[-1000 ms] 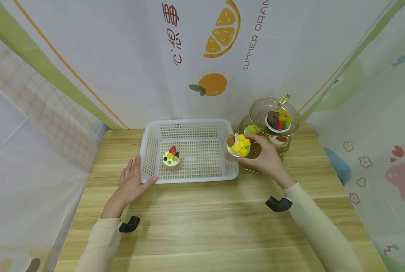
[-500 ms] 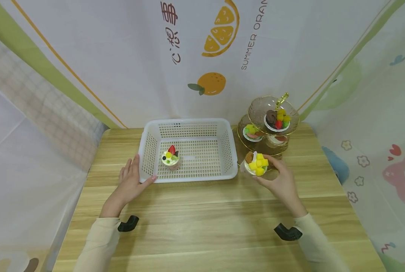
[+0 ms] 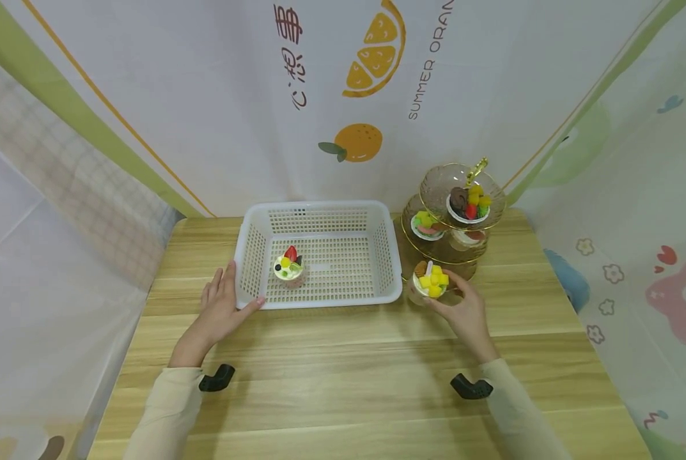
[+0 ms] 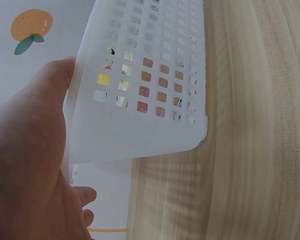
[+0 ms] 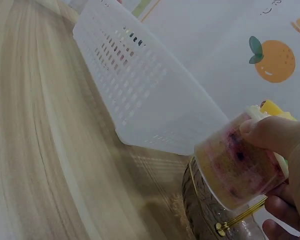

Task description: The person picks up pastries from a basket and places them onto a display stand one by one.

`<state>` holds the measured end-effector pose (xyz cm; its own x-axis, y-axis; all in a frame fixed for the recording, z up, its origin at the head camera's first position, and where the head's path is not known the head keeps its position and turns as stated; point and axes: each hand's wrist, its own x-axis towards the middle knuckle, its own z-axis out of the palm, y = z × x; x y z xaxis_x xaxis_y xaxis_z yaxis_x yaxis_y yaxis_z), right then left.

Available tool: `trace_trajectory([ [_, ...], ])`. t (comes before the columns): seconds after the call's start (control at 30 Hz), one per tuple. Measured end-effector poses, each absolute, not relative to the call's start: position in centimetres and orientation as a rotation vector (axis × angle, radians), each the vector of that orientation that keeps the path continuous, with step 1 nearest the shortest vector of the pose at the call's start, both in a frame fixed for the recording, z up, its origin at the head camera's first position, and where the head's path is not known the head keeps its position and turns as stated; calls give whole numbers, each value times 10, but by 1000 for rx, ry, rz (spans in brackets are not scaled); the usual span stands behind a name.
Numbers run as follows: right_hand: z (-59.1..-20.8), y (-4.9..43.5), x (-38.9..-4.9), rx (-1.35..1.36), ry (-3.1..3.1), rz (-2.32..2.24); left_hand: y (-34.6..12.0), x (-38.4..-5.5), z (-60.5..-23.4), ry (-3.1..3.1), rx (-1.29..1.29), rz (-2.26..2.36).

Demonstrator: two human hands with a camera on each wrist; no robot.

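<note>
My right hand (image 3: 466, 313) pinches a dessert cup (image 3: 431, 281) topped with yellow cubes and a biscuit. In the right wrist view this cup (image 5: 240, 162) tilts in front of the stand's lowest glass tier, thumb on its clear wall. A white plastic basket (image 3: 319, 303) lies left of it, holding one dessert cup (image 3: 289, 268) with strawberry on top. My left hand (image 3: 223, 310) rests at the basket's front left corner, thumb along the rim and relaxed fingers outside the left wall. The left wrist view shows that thumb against the basket rim (image 4: 80, 95).
A gold-rimmed tiered stand (image 3: 429, 191) stands behind the right hand. On its top tier sits a chocolate and fruit cup (image 3: 468, 206); the tier beneath bears a green-and-yellow topped cup (image 3: 427, 227) and another cup (image 3: 469, 239). The wooden table (image 3: 343, 383) meets a printed curtain (image 3: 233, 128) behind.
My right hand has carried the yellow-topped dessert cup from beside the basket's right rim toward the table's front, then slightly back and left near the stand's lowest tier. My left hand stays put.
</note>
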<state>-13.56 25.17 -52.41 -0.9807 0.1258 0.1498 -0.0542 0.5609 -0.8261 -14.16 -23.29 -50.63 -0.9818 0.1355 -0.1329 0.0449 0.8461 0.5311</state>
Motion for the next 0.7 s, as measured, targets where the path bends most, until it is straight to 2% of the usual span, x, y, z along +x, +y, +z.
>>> trace_trajectory([
  [0.7, -537, 250, -163, -138, -2642, 1472, -233, -142, -508, 2860, 139, 833],
])
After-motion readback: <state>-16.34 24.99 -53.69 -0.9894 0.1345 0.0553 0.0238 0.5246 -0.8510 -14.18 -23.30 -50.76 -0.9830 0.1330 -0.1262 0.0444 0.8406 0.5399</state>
